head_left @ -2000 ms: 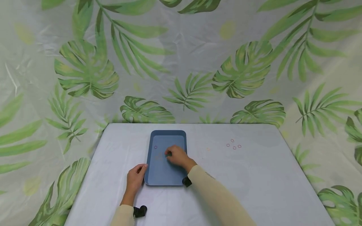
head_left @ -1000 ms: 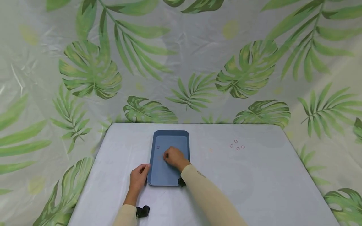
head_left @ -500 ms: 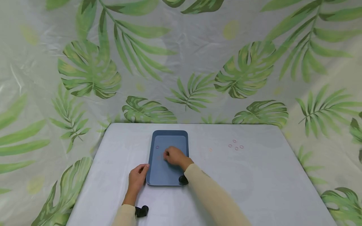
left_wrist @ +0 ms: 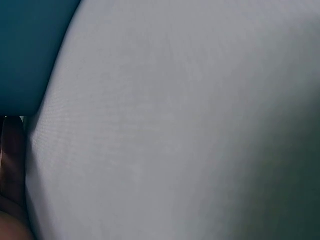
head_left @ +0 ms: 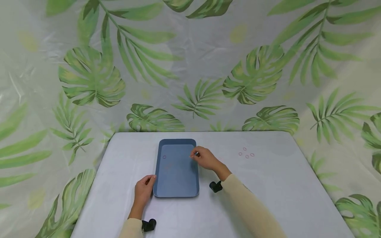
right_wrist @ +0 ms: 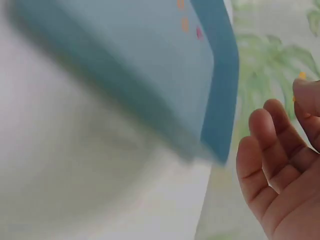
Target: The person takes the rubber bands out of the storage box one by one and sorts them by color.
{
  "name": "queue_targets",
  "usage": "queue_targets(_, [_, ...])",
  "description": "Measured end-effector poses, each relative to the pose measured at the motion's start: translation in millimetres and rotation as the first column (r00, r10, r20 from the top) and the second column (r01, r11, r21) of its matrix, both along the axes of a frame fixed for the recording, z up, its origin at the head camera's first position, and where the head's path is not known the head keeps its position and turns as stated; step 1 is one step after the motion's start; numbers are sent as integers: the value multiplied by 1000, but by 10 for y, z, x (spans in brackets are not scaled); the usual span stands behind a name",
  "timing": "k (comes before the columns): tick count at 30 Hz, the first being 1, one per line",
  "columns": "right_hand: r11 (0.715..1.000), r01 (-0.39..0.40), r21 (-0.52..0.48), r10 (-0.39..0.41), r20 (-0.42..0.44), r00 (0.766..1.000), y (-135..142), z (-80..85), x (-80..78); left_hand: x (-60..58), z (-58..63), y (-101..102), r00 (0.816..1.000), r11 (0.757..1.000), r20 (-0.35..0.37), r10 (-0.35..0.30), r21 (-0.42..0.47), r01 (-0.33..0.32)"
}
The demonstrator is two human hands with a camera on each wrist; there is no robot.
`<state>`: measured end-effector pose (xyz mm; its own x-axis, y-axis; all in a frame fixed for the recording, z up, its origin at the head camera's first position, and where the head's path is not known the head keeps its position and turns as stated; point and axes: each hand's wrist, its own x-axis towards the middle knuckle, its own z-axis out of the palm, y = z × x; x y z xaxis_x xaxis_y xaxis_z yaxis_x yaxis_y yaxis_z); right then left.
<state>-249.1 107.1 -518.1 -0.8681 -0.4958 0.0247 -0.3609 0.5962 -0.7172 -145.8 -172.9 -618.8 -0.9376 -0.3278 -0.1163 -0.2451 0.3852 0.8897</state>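
Note:
A blue tray (head_left: 176, 191) stands on the table. My left hand (head_left: 143, 190) holds its left rim, thumb at the edge; in the left wrist view a finger (left_wrist: 12, 145) touches the tray's underside or outer wall. Over the tray's right rim is my right hand (head_left: 206, 158), thumb and forefinger together. In the right wrist view they pinch a small orange ring (right_wrist: 302, 75), like a tiny rubber band; the other fingers are loosely curled. Inside the tray lie a dark red ring (head_left: 164, 157) and faint orange rings (right_wrist: 185, 24).
Several thin red rings (head_left: 247, 156) lie apart on the white tabletop (head_left: 268, 191), right of the tray. A leaf-printed curtain (head_left: 202, 66) hangs behind and beside the table. Each wrist wears a small black camera (head_left: 215, 186).
My right hand has moved from the tray's middle to the right, over its right rim, carrying the orange ring. The left hand stays at the tray's left rim.

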Motion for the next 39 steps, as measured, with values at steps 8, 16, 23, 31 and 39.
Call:
queue_targets(8, [978,197,64,-197,-5,980,787,-164,63,8,4,-8,1000,1000,6,-7,-4,7])
queue_targets(16, [938,307,164,-308,-20,951,1264,-408,42,6,12,-33,1000,1000,0,-2,-18,2])
queue_targets(23, [923,349,162,-353,-10,936,1295,-578,-25,12,9,-19,1000,999,1,-4,-32,4])
queue_targets(31, [902,353,247,-350,-58,935,1171,-712,-137,13,13,-4,1000,1000,-7,-5,-28,5])
queue_targets(39, [890,355,287,-345,-87,935,1057,-717,-140,13,-3,-11,1000,999,-12,-5,-38,4])
